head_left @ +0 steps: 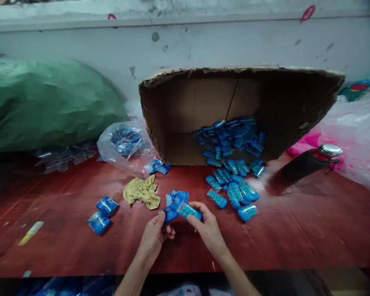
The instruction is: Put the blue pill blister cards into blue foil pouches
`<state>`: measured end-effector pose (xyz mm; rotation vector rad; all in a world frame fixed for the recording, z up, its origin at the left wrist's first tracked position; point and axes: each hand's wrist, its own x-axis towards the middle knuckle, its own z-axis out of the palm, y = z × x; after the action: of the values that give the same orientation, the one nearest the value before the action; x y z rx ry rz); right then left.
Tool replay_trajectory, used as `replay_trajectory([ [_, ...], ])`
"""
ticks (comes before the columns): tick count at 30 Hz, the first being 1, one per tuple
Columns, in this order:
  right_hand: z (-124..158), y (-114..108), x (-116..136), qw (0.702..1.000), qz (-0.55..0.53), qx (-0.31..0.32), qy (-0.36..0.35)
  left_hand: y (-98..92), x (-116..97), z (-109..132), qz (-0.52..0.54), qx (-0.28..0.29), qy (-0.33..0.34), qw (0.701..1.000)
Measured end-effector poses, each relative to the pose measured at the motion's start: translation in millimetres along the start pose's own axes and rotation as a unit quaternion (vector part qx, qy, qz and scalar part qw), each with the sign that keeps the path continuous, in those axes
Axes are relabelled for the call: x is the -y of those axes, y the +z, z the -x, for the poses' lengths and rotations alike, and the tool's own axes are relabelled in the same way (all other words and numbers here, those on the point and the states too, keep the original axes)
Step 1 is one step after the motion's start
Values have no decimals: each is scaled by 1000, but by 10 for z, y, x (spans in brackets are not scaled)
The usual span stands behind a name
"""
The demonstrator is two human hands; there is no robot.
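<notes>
My left hand (156, 235) pinches the edge of a blue printed packet (170, 215) between thumb and fingers. Close beside it, my right hand (207, 225) grips a small clear pack of blue-green balls (188, 211) with a blue end. The two items nearly meet over the red table, and I cannot tell whether the pack touches the packet's opening. More blue packets (179, 197) lie just behind my hands. A pile of similar ball packs (234, 187) spreads to the right. To the left rest two plump blue packets (103, 216).
A cardboard box (179, 150) lies on its side, ball packs spilling from it. Around it are a yellow cloth (142, 192), a plastic bag of blue packets (126, 142), a dark bottle (308, 164), a green sack (49, 105) and a yellow-white strip (31, 233).
</notes>
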<state>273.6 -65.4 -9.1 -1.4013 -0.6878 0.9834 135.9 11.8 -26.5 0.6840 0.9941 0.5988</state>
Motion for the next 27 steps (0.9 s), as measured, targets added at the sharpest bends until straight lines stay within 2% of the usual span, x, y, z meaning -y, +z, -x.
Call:
replay_trajectory([
  [6,69,12,71,994,85,3,-73,23,-24,23,14,-10,3,1000],
  [10,104,16,65,989,96,24,-107,19,-32,19,18,-10,5,1000],
  [17,127,-1,-17,995,66,33,-72,0,-38,21,30,-13,22,999],
  [23,114,-9,-52,993,59,45,-95,14,-54,21,49,-14,10,999],
  [27,103,-17,-73,997,44,36,-50,24,-79,29,31,-10,48,998],
])
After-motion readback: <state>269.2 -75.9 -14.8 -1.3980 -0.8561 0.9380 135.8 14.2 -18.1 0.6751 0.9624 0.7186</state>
